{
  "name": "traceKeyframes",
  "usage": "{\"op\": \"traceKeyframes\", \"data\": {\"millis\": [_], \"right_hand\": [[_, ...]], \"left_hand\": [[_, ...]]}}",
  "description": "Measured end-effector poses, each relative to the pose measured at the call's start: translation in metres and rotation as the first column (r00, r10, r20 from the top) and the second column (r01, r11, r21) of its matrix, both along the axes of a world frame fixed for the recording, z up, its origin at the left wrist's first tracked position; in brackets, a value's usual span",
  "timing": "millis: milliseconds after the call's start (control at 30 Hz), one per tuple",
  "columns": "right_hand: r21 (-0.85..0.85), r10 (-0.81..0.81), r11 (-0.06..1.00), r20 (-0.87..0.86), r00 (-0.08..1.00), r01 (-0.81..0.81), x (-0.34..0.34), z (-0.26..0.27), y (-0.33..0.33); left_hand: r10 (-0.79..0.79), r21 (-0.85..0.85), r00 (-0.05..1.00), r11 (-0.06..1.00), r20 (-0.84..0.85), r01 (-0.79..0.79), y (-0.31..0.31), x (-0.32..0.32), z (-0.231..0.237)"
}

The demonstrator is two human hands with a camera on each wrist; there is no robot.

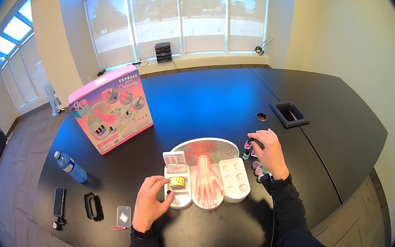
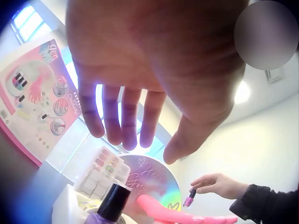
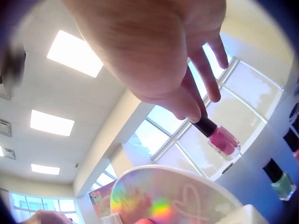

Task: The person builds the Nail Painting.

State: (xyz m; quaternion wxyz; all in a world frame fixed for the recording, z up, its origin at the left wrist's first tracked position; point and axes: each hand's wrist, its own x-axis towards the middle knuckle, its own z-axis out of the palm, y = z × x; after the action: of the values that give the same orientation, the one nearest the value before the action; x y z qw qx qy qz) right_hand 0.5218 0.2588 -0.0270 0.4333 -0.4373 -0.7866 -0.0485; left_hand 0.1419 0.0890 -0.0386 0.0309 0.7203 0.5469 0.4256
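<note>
My right hand (image 1: 271, 155) pinches a pink nail polish bottle (image 3: 224, 142) by its black cap between thumb and fingertip, tilted. Beside it on the table stands a teal nail polish bottle (image 3: 281, 185). My left hand (image 1: 151, 202) is held over the left side of a white nail-art stand (image 1: 236, 197), fingers extended and holding nothing. Just below its fingers, a purple nail polish bottle (image 2: 112, 206) with a black cap sits in a left compartment. Next to that lies a yellow patterned tape roll (image 1: 177, 183). A pink model hand (image 1: 207, 181) rests in the middle of the stand.
Several small round pots (image 1: 259, 169) sit under my right wrist. A pink product box (image 1: 112, 111) stands at the back left, near a water bottle (image 1: 70, 167). Further left are a phone (image 1: 59, 202), a black band (image 1: 90, 205) and a small clear case (image 1: 124, 216).
</note>
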Motion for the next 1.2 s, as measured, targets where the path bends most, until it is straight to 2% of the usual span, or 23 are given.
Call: {"op": "traceKeyframes", "data": {"millis": [133,233,367,533,600,767,1200], "right_hand": [[-0.018,0.071,0.997,-0.024,0.997,-0.071,-0.013,0.024,-0.024],[-0.033,0.197,0.979,-0.067,0.978,-0.2,-0.025,0.033,-0.039],[-0.087,0.315,0.944,-0.042,0.948,-0.318,-0.044,0.044,-0.065],[-0.072,0.406,0.912,0.022,0.914,-0.404,-0.066,0.042,-0.085],[-0.113,0.492,0.865,-0.002,0.87,-0.49,-0.075,0.04,-0.094],[-0.133,0.593,0.798,0.004,0.805,-0.588,-0.093,0.027,-0.108],[-0.107,0.583,0.809,0.029,0.812,-0.578,-0.112,0.012,-0.119]], "left_hand": [[-0.015,0.053,1.0,0.998,0.007,0.015,-0.001,0.006,0.002],[-0.061,0.116,0.998,0.991,0.016,0.059,0.0,0.013,0.003],[-0.094,0.173,0.996,0.98,-0.013,0.095,0.0,0.024,0.004],[-0.134,0.168,0.99,0.976,-0.036,0.139,-0.002,0.035,0.003],[-0.148,0.168,0.989,0.975,-0.015,0.148,-0.004,0.04,0.006],[-0.209,0.127,0.975,0.972,0.071,0.199,-0.007,0.047,0.007],[-0.256,0.086,0.963,0.965,0.089,0.249,-0.004,0.043,-0.001]]}}
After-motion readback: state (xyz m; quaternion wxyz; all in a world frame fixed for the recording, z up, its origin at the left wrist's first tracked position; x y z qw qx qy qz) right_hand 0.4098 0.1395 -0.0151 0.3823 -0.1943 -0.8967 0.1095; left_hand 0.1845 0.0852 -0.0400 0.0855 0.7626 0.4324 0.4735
